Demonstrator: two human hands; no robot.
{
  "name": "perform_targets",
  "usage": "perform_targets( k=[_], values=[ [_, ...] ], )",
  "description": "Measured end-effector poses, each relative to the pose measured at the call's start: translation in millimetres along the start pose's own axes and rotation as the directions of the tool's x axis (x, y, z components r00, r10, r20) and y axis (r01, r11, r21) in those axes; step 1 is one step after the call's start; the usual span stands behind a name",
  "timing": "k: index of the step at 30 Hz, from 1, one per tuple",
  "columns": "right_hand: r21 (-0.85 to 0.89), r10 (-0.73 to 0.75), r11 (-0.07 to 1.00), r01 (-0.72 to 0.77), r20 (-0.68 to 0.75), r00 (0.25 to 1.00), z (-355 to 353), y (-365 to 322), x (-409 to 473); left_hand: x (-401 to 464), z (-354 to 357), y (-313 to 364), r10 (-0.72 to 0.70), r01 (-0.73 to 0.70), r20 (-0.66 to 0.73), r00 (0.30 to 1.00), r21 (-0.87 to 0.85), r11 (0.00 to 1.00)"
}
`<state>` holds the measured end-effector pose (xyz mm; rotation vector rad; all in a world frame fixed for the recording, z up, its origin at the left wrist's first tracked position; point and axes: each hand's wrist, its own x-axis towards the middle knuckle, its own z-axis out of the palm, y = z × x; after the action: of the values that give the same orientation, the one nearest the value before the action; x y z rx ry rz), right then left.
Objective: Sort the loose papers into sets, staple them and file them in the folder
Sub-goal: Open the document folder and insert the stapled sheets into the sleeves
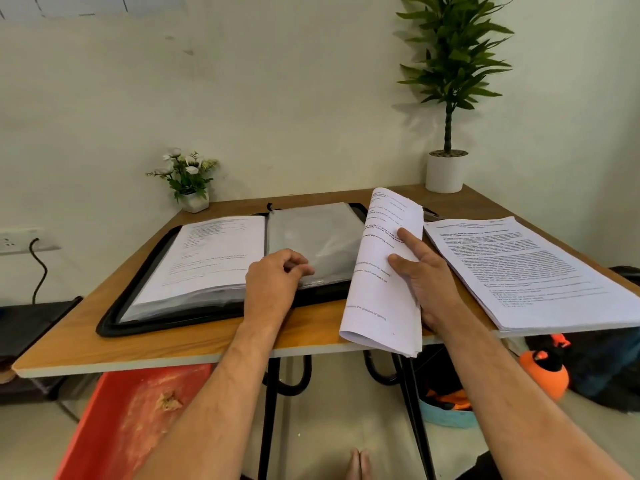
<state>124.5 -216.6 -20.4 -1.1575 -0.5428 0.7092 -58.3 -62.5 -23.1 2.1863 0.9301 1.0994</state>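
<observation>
the left hand (277,282) is pinching the near edge of an empty plastic sleeve (311,244) in the open folder (145,271) — likely parting it for filing. the right hand (420,271) is gripping one curled set of papers (381,289) beside the folder, thumb on top. one loose stack (533,271) is lying at the right — two plants behind.

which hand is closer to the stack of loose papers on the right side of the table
Right. The right hand holds a curled paper set just beside the stack's near-left edge. The left hand is farther off, pinching a clear sleeve in the folder.
</observation>
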Motion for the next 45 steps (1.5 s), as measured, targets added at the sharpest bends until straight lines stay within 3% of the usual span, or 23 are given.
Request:
perform_targets(
  k=[5, 10, 13, 15, 18, 21, 25, 28, 34, 38, 42, 45],
  values=[
    [0.022, 0.011, 1.0, -0.011, 0.001, 1.0, 2, 1, 1, 3, -3, -7, -0.077, 0.074, -0.012, 0.997, -0.167, 0.983],
    [0.002, -0.044, 0.999, 0.044, 0.015, 0.999, 3, -4, -1, 0, 4, -4, 0.044, -0.051, 0.104, 0.994, 0.066, 0.997],
    [-0.051, -0.054, 0.997, 0.061, 0.129, 0.99, 1, -2, 0, 1, 6, -3, 0.02, -0.026, 0.09, 0.996, 0.058, 0.998],
    [-0.14, 0.02, 0.99, 0.003, 0.165, 0.986, 3, -6, -4, 4, 6, -4, -0.025, 0.026, 0.057, 0.998, -0.011, 1.0],
    [-0.119, 0.12, 0.988, -0.098, 0.195, 0.974, 3, -8, -6, 13, 3, -5, -0.108, 0.109, 0.017, 0.994, -0.187, 0.976],
    [-0.101, 0.113, 0.99, -0.1, 0.141, 0.983, 3, -8, -7, 17, -1, -8, -0.176, 0.19, 0.074, 0.982, -0.333, 0.923],
    [-0.102, 0.118, 0.989, -0.109, 0.095, 0.988, 3, -7, -6, 9, 0, -9, -0.069, 0.078, 0.059, 0.996, -0.165, 0.983],
    [-0.119, 0.112, 0.988, -0.1, 0.096, 0.989, 4, -7, -10, 6, 4, -6, 0.089, -0.089, 0.064, 0.994, -0.011, 0.996],
    [-0.062, 0.085, 0.995, -0.076, 0.149, 0.985, -4, -6, -18, 4, 9, -7, 0.246, -0.268, 0.138, 0.959, 0.18, 0.946],
    [-0.084, 0.132, 0.99, -0.113, 0.286, 0.949, -4, -10, -28, 4, 8, -1, 0.283, -0.402, 0.338, 0.898, 0.365, 0.84],
    [-0.139, 0.147, 0.986, -0.095, 0.438, 0.887, -2, -15, -31, 8, 9, -2, 0.226, -0.387, 0.413, 0.882, 0.364, 0.847],
    [-0.224, 0.202, 0.971, -0.084, 0.58, 0.789, 0, -15, -31, 6, 8, -4, 0.128, -0.214, 0.306, 0.943, 0.267, 0.939]
  ],
)
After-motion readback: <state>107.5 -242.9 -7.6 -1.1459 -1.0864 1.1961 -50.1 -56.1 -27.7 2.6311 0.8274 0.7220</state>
